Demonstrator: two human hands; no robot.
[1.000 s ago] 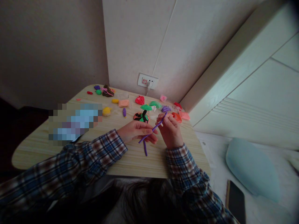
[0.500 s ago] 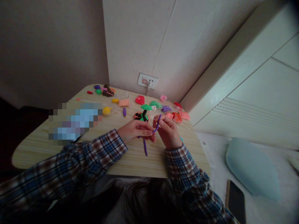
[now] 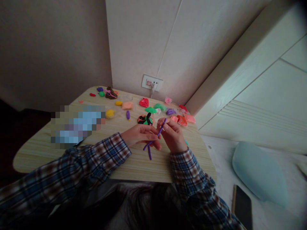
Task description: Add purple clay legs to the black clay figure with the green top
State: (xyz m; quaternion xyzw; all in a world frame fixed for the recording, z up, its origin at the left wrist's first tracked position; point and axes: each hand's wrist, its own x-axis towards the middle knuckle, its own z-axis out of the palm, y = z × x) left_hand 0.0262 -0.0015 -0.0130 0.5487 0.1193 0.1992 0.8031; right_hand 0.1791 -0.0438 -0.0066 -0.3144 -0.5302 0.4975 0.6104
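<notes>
One purple strand (image 3: 161, 128), pinched between left hand (image 3: 136, 134) and right hand (image 3: 174, 135) above a table (image 3: 115, 171).
From afar, I see a second strand (image 3: 150, 154) lying beneath; pulling too hard could snap the held one, which looks thin and soft, and lowering it could make the two stick.

Both forearms, in plaid sleeves, reach up from the bottom of the frame, the left one running in a long slant from the lower left corner and the right one rising from the lower right. The left hand (image 3: 141, 134) is just below the centre, its fingers pointing right and partly curled, thumb across them. Close beside it, the right hand (image 3: 173, 134) tilts up and left, fingers bent and thumb drawn in near them.
</notes>
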